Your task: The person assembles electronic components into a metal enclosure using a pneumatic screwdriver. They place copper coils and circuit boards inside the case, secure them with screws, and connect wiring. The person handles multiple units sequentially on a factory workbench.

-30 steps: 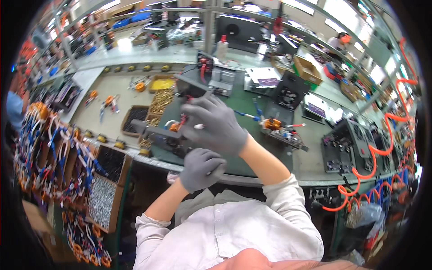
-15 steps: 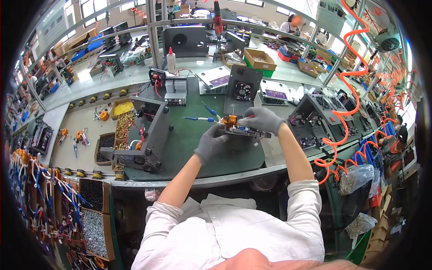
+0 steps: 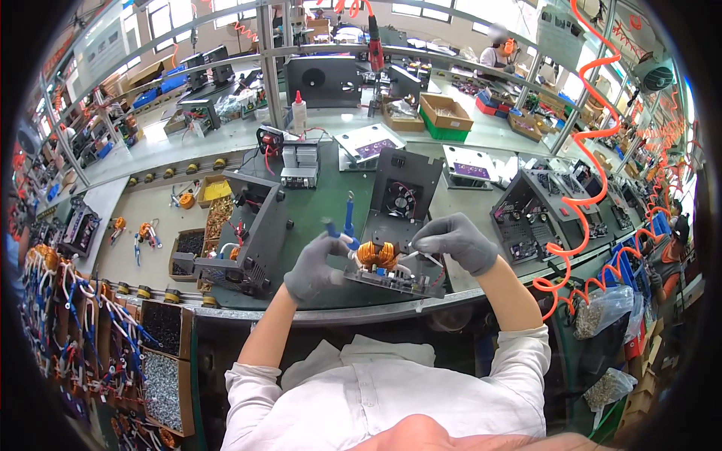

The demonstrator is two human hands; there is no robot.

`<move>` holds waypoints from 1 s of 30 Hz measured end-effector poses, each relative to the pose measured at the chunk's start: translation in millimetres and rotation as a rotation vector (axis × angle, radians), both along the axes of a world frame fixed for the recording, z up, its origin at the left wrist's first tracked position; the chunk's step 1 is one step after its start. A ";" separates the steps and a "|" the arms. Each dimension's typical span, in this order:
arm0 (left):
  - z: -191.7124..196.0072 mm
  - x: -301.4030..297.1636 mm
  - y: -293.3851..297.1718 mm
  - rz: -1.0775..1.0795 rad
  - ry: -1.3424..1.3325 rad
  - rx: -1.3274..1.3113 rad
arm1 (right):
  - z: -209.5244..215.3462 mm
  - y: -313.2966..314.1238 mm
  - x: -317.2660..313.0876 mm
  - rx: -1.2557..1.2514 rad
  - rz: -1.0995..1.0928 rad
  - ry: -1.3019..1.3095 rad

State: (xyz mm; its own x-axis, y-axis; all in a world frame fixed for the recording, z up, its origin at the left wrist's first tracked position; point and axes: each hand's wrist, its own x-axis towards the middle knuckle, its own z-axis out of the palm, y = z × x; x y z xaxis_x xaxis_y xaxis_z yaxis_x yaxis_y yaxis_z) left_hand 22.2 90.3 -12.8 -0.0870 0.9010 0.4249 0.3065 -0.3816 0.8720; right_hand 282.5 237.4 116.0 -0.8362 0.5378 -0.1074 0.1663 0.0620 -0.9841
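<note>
A copper-wound ring coil (image 3: 377,255) sits on the near end of a grey metal chassis (image 3: 402,283), which has small electronic parts along its front edge. Two blue-sleeved cables (image 3: 348,219) rise from the coil's left. Beside them my left hand (image 3: 313,268), in a grey glove, curves with thumb and fingers apart. At the coil's right, my gloved right hand (image 3: 459,243) has its fingertips pinched on a thin white wire (image 3: 432,258). Behind the coil stands the chassis's upright panel (image 3: 406,184) with a black fan (image 3: 401,198).
An open grey case (image 3: 252,233) stands left, by trays of brass parts (image 3: 218,213) and black screws (image 3: 188,244). A heatsink block (image 3: 300,163) and a white bottle (image 3: 299,114) are behind. More cases (image 3: 519,214) stand right, behind a coiled orange hose (image 3: 575,203).
The chassis has turned and come nearer, with the coil facing me. My left hand has moved left of it, and my right hand has shifted off the coil. The blue cables now point upward.
</note>
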 end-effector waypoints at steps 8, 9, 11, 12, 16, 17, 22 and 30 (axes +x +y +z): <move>75.0 14.6 30.5 -0.010 -0.349 -0.441 | -34.6 30.8 5.1 -0.338 -0.040 0.176; 66.8 11.5 44.3 0.010 -0.502 -0.281 | -48.0 40.2 11.1 -0.363 -0.075 0.199; 39.3 7.5 68.7 -0.007 -0.750 -0.252 | -87.2 57.8 27.5 -0.520 -0.140 0.262; 24.2 7.8 82.0 -0.019 -0.875 -0.235 | -113.5 64.2 41.0 -0.645 -0.170 0.299; -29.1 32.7 112.3 -0.066 -1.330 -0.383 | -182.7 53.4 78.8 -1.004 -0.158 0.367; -29.1 36.8 112.4 -0.001 -1.255 -0.404 | -179.4 50.5 82.1 -0.816 -0.203 0.273; -28.2 49.2 113.8 0.118 -1.228 -0.377 | -99.0 27.3 67.7 1.226 -0.440 -0.074; -25.8 29.0 103.1 -0.341 -1.209 -0.354 | -79.3 -2.3 -37.7 1.486 0.103 -0.733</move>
State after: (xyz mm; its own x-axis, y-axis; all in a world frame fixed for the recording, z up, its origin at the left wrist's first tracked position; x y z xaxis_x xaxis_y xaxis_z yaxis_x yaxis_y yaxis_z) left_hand 51.2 193.4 -38.6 0.0093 0.9997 -0.0245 -0.8040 0.0220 0.5942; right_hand 244.7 235.1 36.7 -0.8792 0.4733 0.0541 0.4729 0.8531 0.2204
